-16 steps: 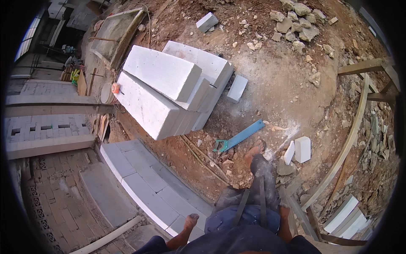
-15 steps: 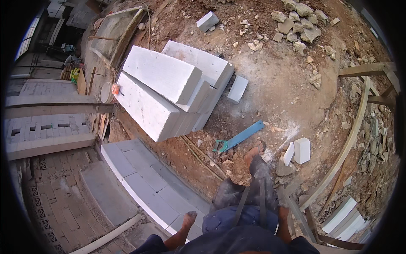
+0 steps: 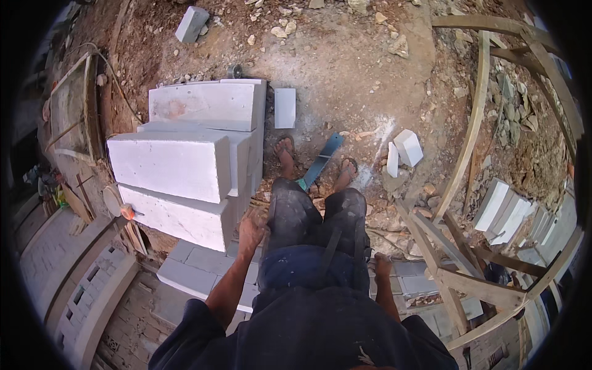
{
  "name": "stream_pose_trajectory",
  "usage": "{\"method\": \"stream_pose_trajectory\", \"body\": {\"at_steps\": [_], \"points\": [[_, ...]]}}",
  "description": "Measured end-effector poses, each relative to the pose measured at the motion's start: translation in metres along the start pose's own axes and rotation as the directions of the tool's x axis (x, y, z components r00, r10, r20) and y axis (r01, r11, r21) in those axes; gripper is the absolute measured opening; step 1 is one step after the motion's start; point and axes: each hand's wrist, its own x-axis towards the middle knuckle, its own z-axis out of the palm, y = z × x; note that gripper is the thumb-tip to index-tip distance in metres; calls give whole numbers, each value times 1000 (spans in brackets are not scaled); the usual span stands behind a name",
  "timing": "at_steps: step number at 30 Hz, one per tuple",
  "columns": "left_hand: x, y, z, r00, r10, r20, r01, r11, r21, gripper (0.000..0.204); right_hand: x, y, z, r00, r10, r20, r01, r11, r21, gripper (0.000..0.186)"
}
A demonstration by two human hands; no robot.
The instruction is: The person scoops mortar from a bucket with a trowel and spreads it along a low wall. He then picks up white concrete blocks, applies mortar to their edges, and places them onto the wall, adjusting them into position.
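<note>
White block (image 3: 176,217) near left fingers (image 3: 253,217)

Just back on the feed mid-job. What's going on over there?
A person in dark clothes stands beside a stack of long white rectangular blocks. Neither hand appears to hold anything: the left hand is by the stack's near right corner, contact unclear, and the right hand hangs at the person's side. A teal-handled, blue-bladed hand saw lies on the reddish-brown ground between the feet.
</note>
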Motion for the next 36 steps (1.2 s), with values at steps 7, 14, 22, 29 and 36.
{"method": "stream_pose_trajectory", "body": {"at_steps": [7, 14, 22, 29, 36], "points": [[94, 48, -90, 973, 198, 119, -219, 954, 206, 33, -69, 77, 93, 978, -58, -201, 28, 989, -147, 30], [91, 12, -68, 932, 105, 348, -251, 878, 408, 33, -76, 123, 125, 984, 69, -166, -55, 995, 84, 26], [72, 82, -12, 886, 319, 337, -430, 838, 337, 31, -24, 174, 101, 978, 137, -160, -35, 853, 521, 15], [53, 125, 77, 831, 343, 438, -510, 783, 355, 33, 90, 236, 55, 930, 45, -366, 165, 835, 524, 16], [-27, 263, 133, 717, 343, 607, -669, 583, 461, 30, 49, 202, -83, 884, 173, -435, 235, 639, 732, 28]]}}
